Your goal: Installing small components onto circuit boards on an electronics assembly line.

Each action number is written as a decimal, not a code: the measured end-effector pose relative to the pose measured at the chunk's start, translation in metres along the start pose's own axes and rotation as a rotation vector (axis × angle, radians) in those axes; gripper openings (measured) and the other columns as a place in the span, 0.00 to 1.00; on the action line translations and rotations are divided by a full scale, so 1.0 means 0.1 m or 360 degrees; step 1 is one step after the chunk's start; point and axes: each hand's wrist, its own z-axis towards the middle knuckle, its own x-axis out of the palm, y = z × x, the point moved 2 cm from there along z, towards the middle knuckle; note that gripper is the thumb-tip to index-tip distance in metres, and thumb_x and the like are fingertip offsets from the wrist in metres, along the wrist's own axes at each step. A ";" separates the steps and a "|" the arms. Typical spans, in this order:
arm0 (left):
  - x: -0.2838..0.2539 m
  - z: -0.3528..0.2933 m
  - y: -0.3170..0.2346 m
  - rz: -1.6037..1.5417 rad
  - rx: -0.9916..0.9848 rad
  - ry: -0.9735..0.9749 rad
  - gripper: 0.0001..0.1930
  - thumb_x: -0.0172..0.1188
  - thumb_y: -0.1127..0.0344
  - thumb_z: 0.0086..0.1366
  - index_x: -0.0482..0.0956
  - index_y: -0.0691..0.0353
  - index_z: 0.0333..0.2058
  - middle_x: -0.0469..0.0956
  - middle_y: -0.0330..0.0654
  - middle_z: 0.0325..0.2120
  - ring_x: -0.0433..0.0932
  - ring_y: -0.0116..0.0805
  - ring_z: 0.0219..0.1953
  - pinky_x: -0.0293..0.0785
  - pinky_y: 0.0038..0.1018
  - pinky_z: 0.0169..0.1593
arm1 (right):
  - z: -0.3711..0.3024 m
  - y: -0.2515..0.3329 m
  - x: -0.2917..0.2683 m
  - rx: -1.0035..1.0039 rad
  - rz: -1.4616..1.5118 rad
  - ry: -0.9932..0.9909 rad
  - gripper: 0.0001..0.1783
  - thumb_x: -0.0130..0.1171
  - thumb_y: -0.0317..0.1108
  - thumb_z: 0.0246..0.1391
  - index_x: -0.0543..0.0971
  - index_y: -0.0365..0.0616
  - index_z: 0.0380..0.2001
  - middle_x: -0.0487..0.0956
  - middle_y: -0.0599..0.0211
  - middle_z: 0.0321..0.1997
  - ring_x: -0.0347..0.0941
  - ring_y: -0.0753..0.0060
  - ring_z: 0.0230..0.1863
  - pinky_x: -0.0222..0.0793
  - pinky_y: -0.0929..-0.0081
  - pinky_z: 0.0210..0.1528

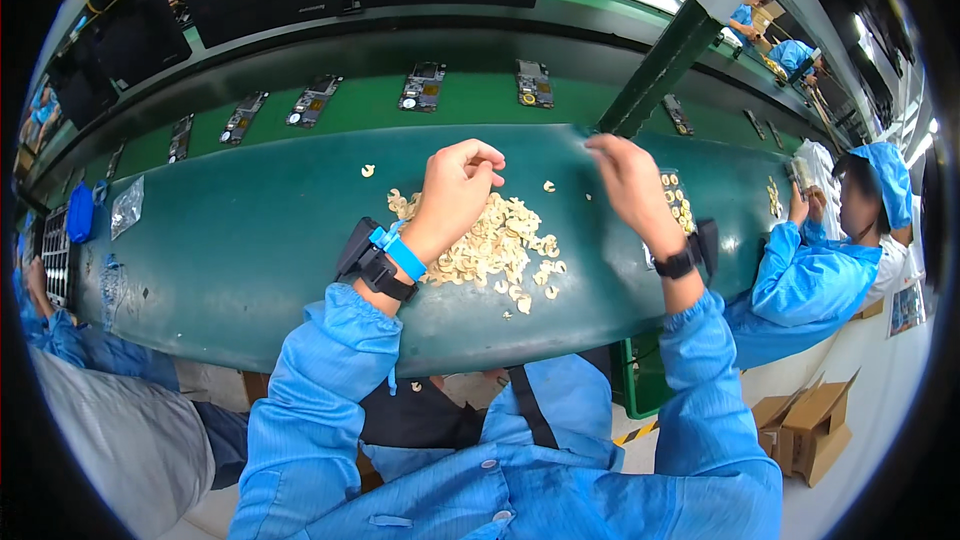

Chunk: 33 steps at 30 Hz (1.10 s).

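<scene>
A heap of small cream-coloured, crescent-shaped pieces (495,245) lies on the green work surface (270,240) in front of me. Above the heap's far left side, my left hand (458,188) is closed, thumb and fingers curled together; whatever they hold, if anything, is hidden. My right hand (632,185) is raised to the right of the heap, its fingertips smeared by motion. A faint pale streak shows beside those fingertips, too blurred to name. Close to my right wrist, partly hidden by it, is a tray of round yellowish pieces (678,202). Single loose crescents lie around the heap.
Beyond the work surface, several circuit boards (422,87) lie along a green conveyor belt (370,105). A slanted green post (655,80) stands at the far right. A clear plastic bag (127,207) and a blue object (80,213) are at left. A co-worker (825,250) sits at right.
</scene>
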 end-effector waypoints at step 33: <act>-0.02 0.00 -0.06 0.0046 0.0123 -0.0057 0.09 0.52 0.78 0.69 0.82 0.71 0.38 0.84 0.43 0.33 0.87 0.32 0.36 0.80 0.25 0.37 | 1.24 -0.84 0.87 0.0001 -0.0300 0.0286 0.12 0.68 0.19 0.48 0.88 0.40 0.38 0.84 0.45 0.41 0.81 0.41 0.45 0.77 0.55 0.50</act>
